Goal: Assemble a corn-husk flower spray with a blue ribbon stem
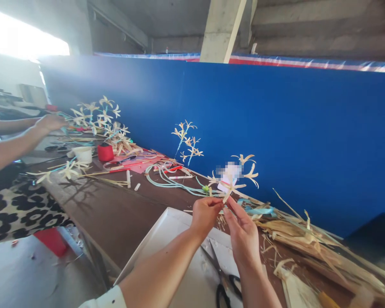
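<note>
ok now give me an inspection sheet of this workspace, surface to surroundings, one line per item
Surface: brown table, partly covered; white tray nearest the person, with open scissors lying in it.
Work pieces: pale flower at the fingertips; more flower sprays farther back.
Clutter: loose dry husks on the right; red spool and white cup on the left.
Grip: left grip pinches the flower's low end; right grip is close beside it, exact hold unclear.
Cables: nothing seen; the pale loops look like cord.
Surroundings: blue panel behind; a co-worker's hand at far left.
</note>
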The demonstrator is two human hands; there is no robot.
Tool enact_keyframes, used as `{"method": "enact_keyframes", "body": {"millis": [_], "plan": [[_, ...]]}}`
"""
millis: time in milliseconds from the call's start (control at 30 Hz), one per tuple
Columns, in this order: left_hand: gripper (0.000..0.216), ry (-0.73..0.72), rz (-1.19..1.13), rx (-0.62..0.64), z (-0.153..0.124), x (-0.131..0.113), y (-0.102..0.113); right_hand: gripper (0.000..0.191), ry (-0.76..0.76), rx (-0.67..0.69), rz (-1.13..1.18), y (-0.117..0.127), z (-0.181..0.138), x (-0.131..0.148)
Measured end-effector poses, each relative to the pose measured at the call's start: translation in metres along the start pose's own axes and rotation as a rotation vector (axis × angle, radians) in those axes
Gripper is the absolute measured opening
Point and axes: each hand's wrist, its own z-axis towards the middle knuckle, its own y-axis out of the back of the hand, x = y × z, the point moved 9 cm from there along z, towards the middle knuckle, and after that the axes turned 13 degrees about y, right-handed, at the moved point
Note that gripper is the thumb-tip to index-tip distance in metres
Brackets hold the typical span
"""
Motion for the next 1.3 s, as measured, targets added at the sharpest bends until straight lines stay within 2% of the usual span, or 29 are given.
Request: {"method": "enact_keyframes", "body": {"millis": [100, 200, 267, 367, 500, 633, 767, 1000, 1167, 1233, 1300], "plan": [[0.017, -0.022, -0.001, -0.056, 0.002, -0.002, 0.007, 0.047, 0.1, 0.06, -0.161, -0.006, -0.002, 0.008], [0.015, -0.004, -0.015, -0.107, 0.007, 0.003, 0.014, 0.035, 0.281, 0.119, -0.31, -0.014, -0.006, 0.028], [0.015, 0.005, -0.028, -0.121, 0.01, 0.006, 0.016, 0.029, 0.364, 0.124, -0.325, -0.016, -0.008, 0.04], [0.015, -0.032, 0.012, -0.133, 0.009, 0.002, 0.017, 0.03, 0.299, -0.007, -0.265, -0.001, -0.007, 0.037], [0.015, -0.069, 0.056, -0.097, 0.003, -0.006, 0.012, 0.053, 0.056, -0.19, -0.019, 0.018, -0.003, 0.008], [0.017, -0.035, 0.047, -0.043, 0.0, -0.003, 0.004, 0.065, -0.014, -0.186, 0.224, 0.012, 0.0, -0.009], [0.018, -0.022, 0.043, -0.01, 0.0, 0.001, -0.002, 0.069, -0.033, -0.139, 0.274, 0.004, -0.002, -0.011], [0.016, 0.011, 0.084, -0.072, 0.001, 0.005, 0.006, 0.071, -0.01, 0.018, 0.205, -0.011, -0.007, -0.005], [0.013, 0.003, 0.012, -0.088, 0.004, 0.006, 0.011, 0.073, 0.134, 0.139, -0.101, -0.022, -0.014, 0.013], [0.013, 0.011, 0.002, -0.132, 0.006, 0.007, 0.016, 0.068, 0.213, 0.112, -0.212, -0.021, -0.014, 0.024], [0.013, 0.03, -0.012, -0.173, 0.01, 0.008, 0.02, 0.063, 0.244, -0.018, -0.245, -0.008, -0.011, 0.029]]}}
